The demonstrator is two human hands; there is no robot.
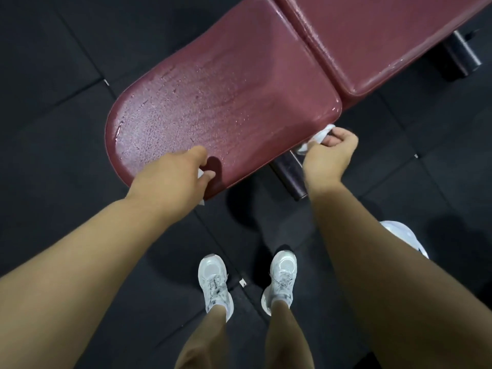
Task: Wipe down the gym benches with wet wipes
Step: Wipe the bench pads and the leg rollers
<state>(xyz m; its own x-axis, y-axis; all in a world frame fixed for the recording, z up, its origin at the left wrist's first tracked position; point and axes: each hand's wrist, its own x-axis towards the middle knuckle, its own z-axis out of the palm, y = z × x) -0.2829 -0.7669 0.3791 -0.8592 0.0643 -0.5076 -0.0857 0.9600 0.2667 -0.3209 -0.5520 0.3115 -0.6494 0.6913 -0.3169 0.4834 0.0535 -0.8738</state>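
A person's right hand, fingers curled tight around a bunched white wet wipe, holds it against the near side edge of a maroon seat pad, just beside the gap to the back pad. The left hand grips what appears to be a second wipe at the pad's rounded rim. The top glistens with beaded moisture, so the edges look to be the job in hand. It is best done with steady pressure along the rim, a clean fold outward, reaching into the seam above the frame bar.
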